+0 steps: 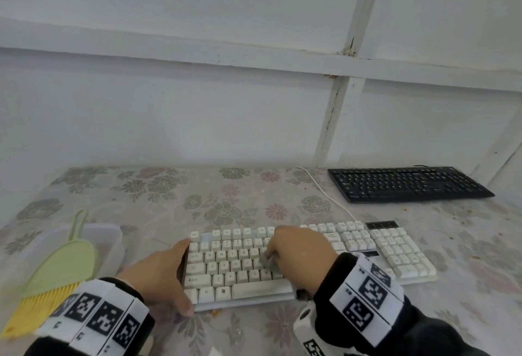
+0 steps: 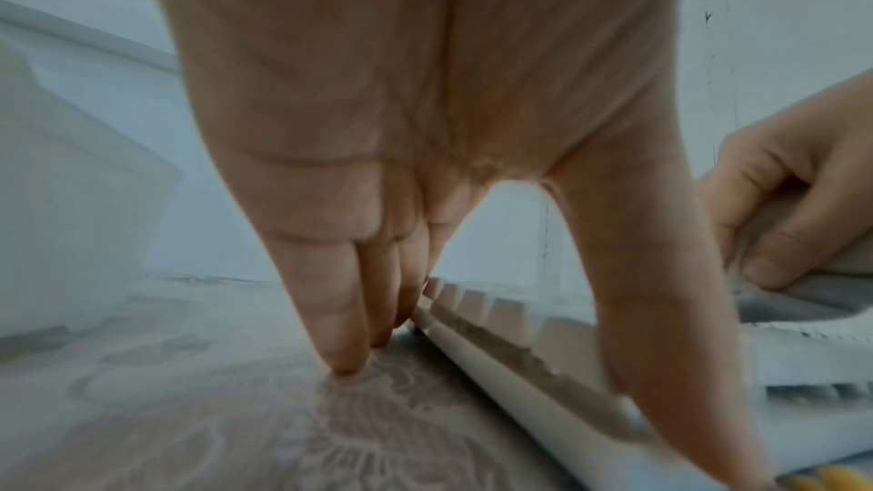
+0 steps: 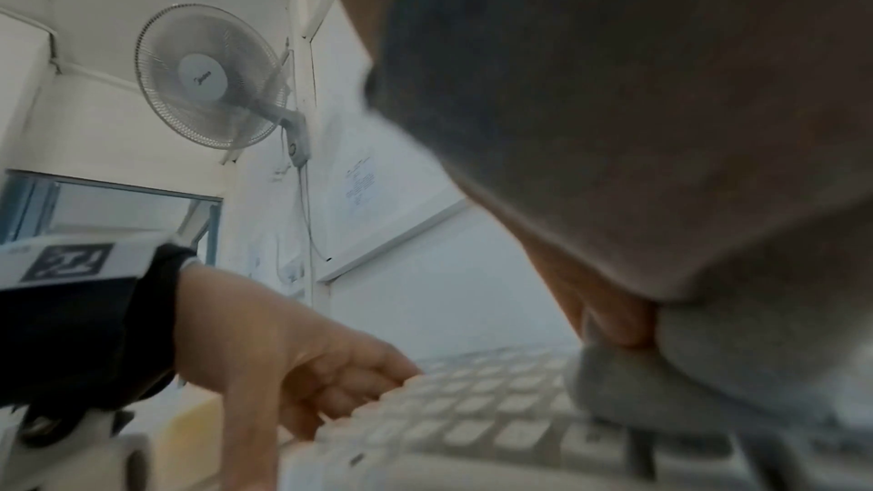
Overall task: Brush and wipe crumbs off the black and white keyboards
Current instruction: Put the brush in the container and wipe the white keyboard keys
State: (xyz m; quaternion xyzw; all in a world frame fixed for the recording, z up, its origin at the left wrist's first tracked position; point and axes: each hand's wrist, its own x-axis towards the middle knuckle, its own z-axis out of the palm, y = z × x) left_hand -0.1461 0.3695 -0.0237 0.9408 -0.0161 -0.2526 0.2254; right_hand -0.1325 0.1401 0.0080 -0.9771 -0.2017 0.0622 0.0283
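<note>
Left hand [image 1: 161, 272]: your straight fingers brace the white keyboard's [image 1: 389, 251] left end.
Right hand [image 1: 299, 254]: you're clutching a grey cloth [image 1: 268, 261] on its keys.
Keyboard axis: runs left-right.

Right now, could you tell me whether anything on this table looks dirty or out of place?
Yes: orange-brown crumbs dot the tablecloth near the black keyboard, and grime lines the white keyboard below its keys. Nothing else stands out.

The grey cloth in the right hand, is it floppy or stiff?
Probably floppy: the cloth bunches and folds inside the right hand. Likely light, since curled fingers alone hold it. It seems to mould over the white keyboard, so it shouldn't slide away.
</note>
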